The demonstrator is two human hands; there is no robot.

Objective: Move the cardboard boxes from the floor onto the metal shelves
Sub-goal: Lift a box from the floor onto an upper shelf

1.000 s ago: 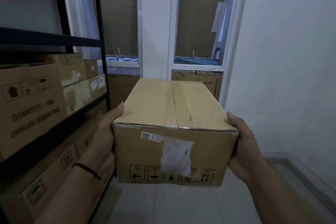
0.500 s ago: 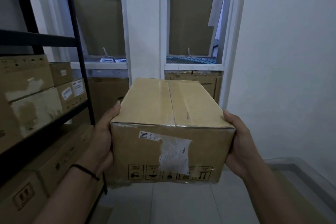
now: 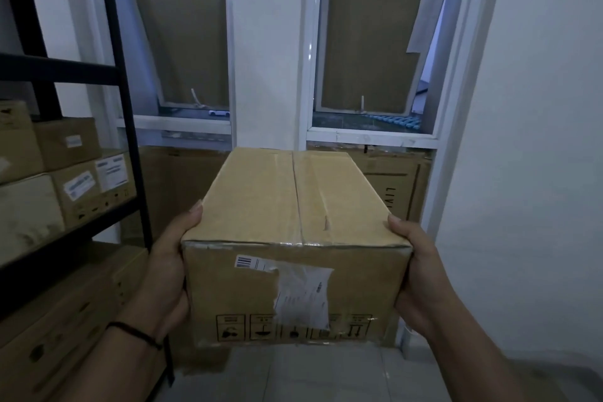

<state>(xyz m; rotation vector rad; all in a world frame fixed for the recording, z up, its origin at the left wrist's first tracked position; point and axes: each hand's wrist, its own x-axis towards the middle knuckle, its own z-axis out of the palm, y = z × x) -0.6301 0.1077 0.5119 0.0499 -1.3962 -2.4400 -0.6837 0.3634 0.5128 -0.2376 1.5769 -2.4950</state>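
I hold a long tan cardboard box (image 3: 287, 206) in front of me, level, off the floor. Its near end carries a torn white shipping label and a row of handling symbols. My left hand (image 3: 168, 266) presses flat on its left side, thumb on the top edge. My right hand (image 3: 419, 274) grips the right side the same way. The black metal shelf unit (image 3: 125, 127) stands to my left, apart from the box.
Several labelled cardboard boxes (image 3: 83, 179) fill the middle shelf, and larger cartons (image 3: 65, 313) sit below. Flat cardboard (image 3: 396, 186) leans under the windows ahead. A white wall (image 3: 538, 140) closes the right side. Tiled floor (image 3: 310, 372) lies below the box.
I have moved forward and turned right with the box; the shelf unit has slid to the left edge of view and the windows are nearer. My grip has not changed.
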